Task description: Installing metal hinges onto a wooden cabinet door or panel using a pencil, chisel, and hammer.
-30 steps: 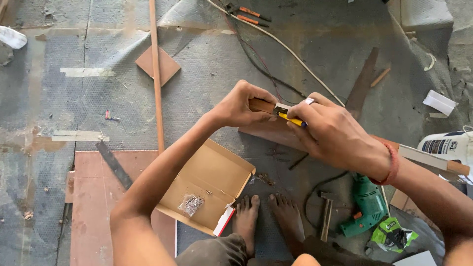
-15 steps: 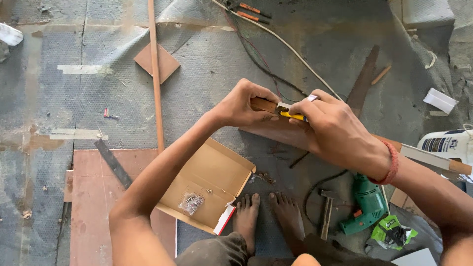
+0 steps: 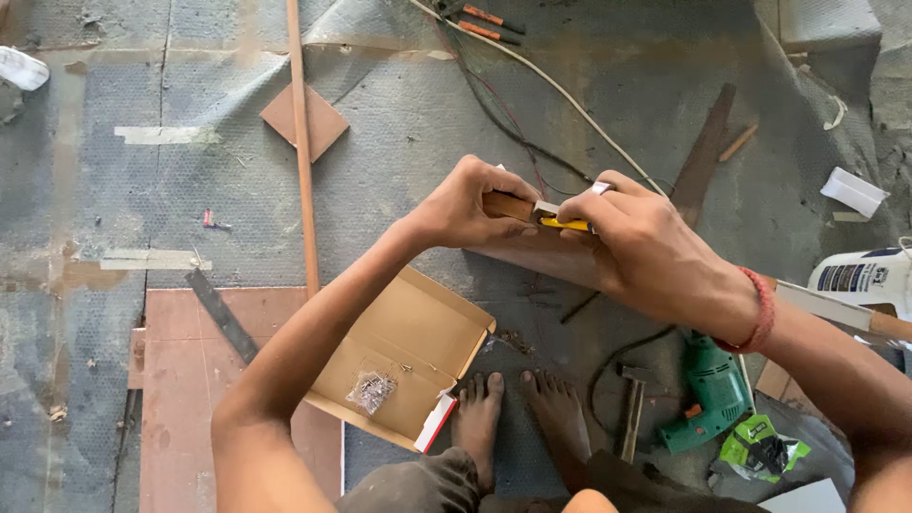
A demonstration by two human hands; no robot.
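Two hands on work, left hand (image 3: 465,204) gripping brown wood strip (image 3: 508,205), right hand (image 3: 655,252) pinching yellow cutter (image 3: 562,223)

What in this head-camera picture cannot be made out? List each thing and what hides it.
- Yellow tool: mostly covered by the right hand; its kind is unclear.
- Wood strip: its left end is wrapped by the left hand.
- Small metal bits in the cardboard box: too small to identify.
- White bottle: cut off by the right edge.
- Green drill: its upper part is hidden behind the right wrist.

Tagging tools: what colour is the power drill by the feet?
Green power drill, seen clearly in the head view.
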